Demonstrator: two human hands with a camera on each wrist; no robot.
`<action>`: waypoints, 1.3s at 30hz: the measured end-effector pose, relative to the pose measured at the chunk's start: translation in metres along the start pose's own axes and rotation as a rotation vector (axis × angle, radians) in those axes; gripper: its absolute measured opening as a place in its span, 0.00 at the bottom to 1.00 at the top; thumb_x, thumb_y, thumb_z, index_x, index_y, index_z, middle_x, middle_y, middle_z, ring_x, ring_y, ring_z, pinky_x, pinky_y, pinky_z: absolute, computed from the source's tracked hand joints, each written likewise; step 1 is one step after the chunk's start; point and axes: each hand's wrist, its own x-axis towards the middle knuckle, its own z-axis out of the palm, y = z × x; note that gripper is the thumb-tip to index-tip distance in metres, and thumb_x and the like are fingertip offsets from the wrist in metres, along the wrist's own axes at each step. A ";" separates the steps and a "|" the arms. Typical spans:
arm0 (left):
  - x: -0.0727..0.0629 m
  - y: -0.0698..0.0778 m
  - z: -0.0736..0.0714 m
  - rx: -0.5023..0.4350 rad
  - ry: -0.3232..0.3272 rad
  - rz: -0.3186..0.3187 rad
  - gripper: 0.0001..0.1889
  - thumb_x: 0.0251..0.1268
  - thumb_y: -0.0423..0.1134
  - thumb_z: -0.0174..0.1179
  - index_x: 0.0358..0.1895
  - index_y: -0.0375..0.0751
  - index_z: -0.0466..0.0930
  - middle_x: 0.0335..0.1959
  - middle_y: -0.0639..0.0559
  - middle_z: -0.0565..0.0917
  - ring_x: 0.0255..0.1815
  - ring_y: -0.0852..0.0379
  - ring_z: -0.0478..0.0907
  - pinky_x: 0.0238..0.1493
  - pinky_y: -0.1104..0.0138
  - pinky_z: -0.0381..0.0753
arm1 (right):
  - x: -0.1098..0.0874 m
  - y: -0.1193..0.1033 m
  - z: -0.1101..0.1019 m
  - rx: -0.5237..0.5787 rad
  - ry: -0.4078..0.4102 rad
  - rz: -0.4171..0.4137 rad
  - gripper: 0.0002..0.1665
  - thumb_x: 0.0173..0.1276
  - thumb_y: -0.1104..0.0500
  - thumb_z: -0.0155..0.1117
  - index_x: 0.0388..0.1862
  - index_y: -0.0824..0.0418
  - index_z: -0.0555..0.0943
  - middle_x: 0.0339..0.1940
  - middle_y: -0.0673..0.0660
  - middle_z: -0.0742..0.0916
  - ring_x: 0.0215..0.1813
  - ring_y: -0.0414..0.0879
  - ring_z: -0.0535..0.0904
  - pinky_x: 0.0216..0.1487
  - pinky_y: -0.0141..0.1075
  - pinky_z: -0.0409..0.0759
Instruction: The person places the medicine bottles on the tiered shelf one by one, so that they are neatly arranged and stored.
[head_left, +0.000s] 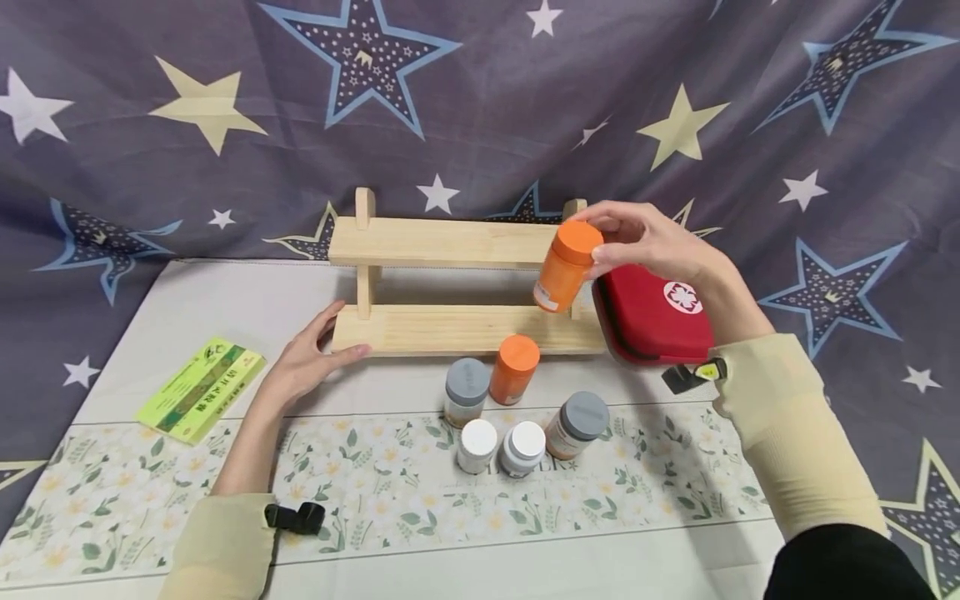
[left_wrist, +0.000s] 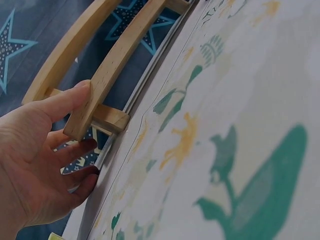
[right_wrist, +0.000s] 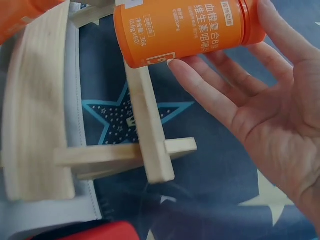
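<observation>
While aloft, orange bottle (right_wrist: pixel 185 31) with "36g"

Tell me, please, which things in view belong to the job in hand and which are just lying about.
In the job:
held orange bottle, in the right hand
wooden rack, gripped by the left hand
probably the standing orange bottle, two grey-lidded bottles and two white bottles

Seemingly just lying about:
green box
red case

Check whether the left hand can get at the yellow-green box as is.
Probably yes: the yellow-green box lies uncovered nearby, nothing between; the left hand would just have to leave the wooden rack.
</observation>
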 end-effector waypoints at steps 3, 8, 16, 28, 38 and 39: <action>0.001 -0.002 0.000 -0.009 0.000 0.001 0.59 0.62 0.59 0.71 0.86 0.55 0.36 0.87 0.41 0.47 0.86 0.35 0.46 0.85 0.41 0.50 | 0.015 -0.007 -0.001 0.011 -0.009 -0.004 0.25 0.73 0.70 0.59 0.68 0.61 0.76 0.57 0.58 0.87 0.53 0.51 0.89 0.52 0.45 0.91; 0.003 -0.003 0.000 -0.026 -0.002 0.013 0.59 0.62 0.58 0.72 0.86 0.55 0.36 0.87 0.40 0.47 0.86 0.34 0.46 0.85 0.41 0.49 | 0.037 -0.016 0.001 0.076 -0.033 -0.029 0.25 0.74 0.70 0.59 0.68 0.62 0.76 0.57 0.61 0.87 0.55 0.55 0.89 0.54 0.51 0.89; 0.003 -0.004 0.000 -0.031 -0.002 0.030 0.58 0.63 0.56 0.71 0.86 0.54 0.37 0.86 0.39 0.48 0.86 0.34 0.46 0.85 0.41 0.49 | 0.071 -0.029 0.008 0.118 -0.004 -0.017 0.24 0.74 0.68 0.62 0.68 0.63 0.76 0.57 0.63 0.86 0.56 0.57 0.87 0.54 0.55 0.88; 0.003 -0.004 0.002 -0.019 -0.002 0.029 0.58 0.64 0.56 0.71 0.86 0.53 0.36 0.86 0.39 0.47 0.86 0.34 0.46 0.85 0.41 0.50 | 0.127 -0.042 0.032 0.063 0.002 -0.020 0.23 0.75 0.61 0.65 0.67 0.58 0.77 0.59 0.64 0.85 0.60 0.59 0.85 0.57 0.59 0.86; 0.005 -0.005 0.001 -0.018 -0.007 0.030 0.58 0.64 0.55 0.71 0.86 0.54 0.36 0.86 0.40 0.47 0.86 0.35 0.46 0.85 0.41 0.50 | 0.167 -0.036 0.060 0.090 0.047 -0.026 0.25 0.72 0.59 0.68 0.66 0.58 0.78 0.58 0.62 0.86 0.60 0.56 0.86 0.56 0.56 0.88; 0.005 -0.005 0.001 -0.018 -0.008 0.030 0.58 0.65 0.55 0.71 0.86 0.54 0.36 0.86 0.40 0.48 0.86 0.35 0.46 0.85 0.41 0.50 | 0.170 -0.035 0.063 0.092 0.057 -0.024 0.25 0.72 0.59 0.68 0.66 0.57 0.78 0.58 0.62 0.86 0.59 0.56 0.86 0.56 0.56 0.89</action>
